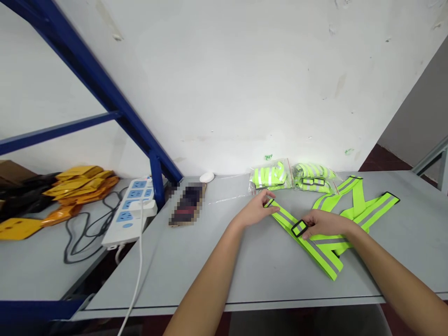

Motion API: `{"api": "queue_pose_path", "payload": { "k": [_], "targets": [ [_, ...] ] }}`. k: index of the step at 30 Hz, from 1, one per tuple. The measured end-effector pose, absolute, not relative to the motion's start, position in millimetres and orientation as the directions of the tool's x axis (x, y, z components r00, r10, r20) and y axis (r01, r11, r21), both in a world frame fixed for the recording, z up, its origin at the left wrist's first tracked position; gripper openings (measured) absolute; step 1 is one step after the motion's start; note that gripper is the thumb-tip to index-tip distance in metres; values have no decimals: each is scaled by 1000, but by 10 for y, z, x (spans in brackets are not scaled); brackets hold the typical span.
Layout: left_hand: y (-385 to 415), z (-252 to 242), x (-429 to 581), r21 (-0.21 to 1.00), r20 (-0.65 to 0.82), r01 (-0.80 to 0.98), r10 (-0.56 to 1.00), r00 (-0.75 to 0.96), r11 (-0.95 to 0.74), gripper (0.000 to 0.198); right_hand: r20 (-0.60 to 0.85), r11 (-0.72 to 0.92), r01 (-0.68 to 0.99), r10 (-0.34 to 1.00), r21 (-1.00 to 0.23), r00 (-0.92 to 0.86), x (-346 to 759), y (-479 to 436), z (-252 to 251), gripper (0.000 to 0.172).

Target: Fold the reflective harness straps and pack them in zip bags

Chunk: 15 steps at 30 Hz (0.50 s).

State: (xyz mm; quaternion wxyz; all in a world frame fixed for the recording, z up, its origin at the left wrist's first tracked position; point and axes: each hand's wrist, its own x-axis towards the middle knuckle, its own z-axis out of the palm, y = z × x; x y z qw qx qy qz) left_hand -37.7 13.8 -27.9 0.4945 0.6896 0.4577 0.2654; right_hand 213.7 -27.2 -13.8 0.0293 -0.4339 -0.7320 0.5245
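A neon yellow-green reflective vest made of straps [324,254] with grey stripes lies on the grey table. Its far-left strap end is pinched between the thumb and fingers of my left hand [257,208]. My right hand [320,224] grips the strap beside a black square buckle [299,228], its fingers closed and partly hidden behind the thumb. The strap runs slanting between both hands, and a folded length of it points toward the front edge. Crossed straps spread out to the right of my right hand, with more black fittings at their ends.
Two clear bags of folded reflective straps [271,176] stand by the wall. A phone [187,204] and a white round object [206,177] lie at the left. Beyond a blue frame [105,88] are a power strip [131,210], cables and yellow packets [80,184].
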Motion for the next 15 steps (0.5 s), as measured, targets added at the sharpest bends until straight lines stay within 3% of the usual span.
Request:
{"api": "queue_pose_path", "payload": {
  "k": [4,8,11,15],
  "targets": [
    [137,-317,-256,986,-154,101,940,306,129,45,-400,117,664,717,-738,-571,2057,-272,-129,42],
    [59,-366,-39,979,-166,-93,973,159,182,44,-388,95,721,790,-687,-474,2025,-267,-196,43],
    [-61,-337,70,990,-106,-77,981,162,119,49,-369,74,728,824,-682,-429,2019,-287,-240,44],
    [-196,-298,88,991,15,116,922,388,-65,82,-303,113,745,865,-658,-399,1993,-370,-230,43]
  ]
}}
